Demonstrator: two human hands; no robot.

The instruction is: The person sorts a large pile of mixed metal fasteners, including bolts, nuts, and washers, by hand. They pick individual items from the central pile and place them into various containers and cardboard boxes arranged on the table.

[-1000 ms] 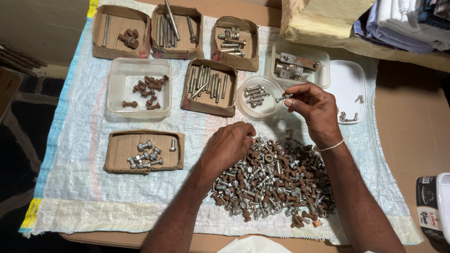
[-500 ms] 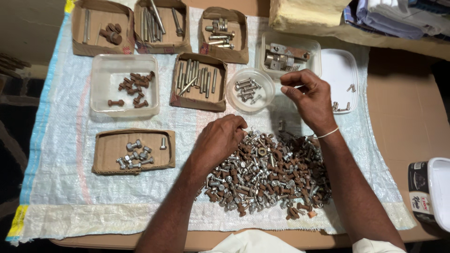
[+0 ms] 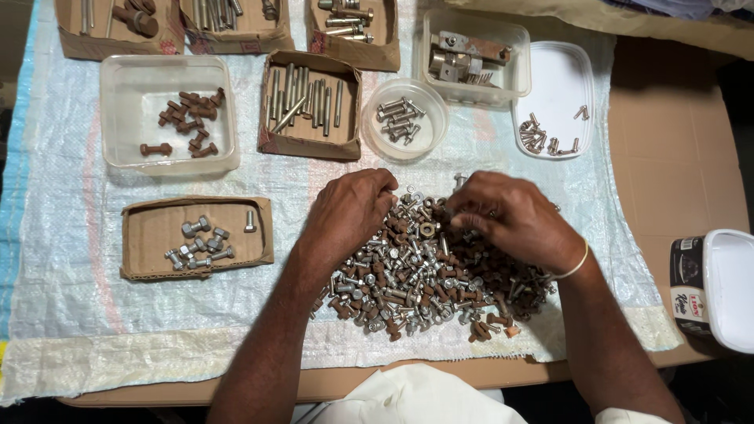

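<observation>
A big heap of mixed rusty and shiny bolts and nuts (image 3: 420,279) lies on a white woven sheet (image 3: 71,314). My left hand (image 3: 353,208) rests knuckles-up on the heap's upper left edge, fingers curled into the pieces. My right hand (image 3: 506,216) lies on the heap's upper right, fingers bent down among the bolts; a thin band circles its wrist. Whether either hand has pinched a piece is hidden under the fingers. Just beyond the hands stands a round clear tub (image 3: 404,118) with several shiny bolts.
Sorted containers ring the heap: a cardboard tray of shiny bolts (image 3: 196,235), a clear box of rusty bolts (image 3: 169,118), a cardboard tray of long rods (image 3: 310,102), a clear box of brackets (image 3: 475,59), a white lid with small screws (image 3: 554,98). A white-lidded tin (image 3: 715,286) sits right.
My right hand has come down from the round tub onto the heap. The left hand has stayed on the heap. The view has shifted closer.
</observation>
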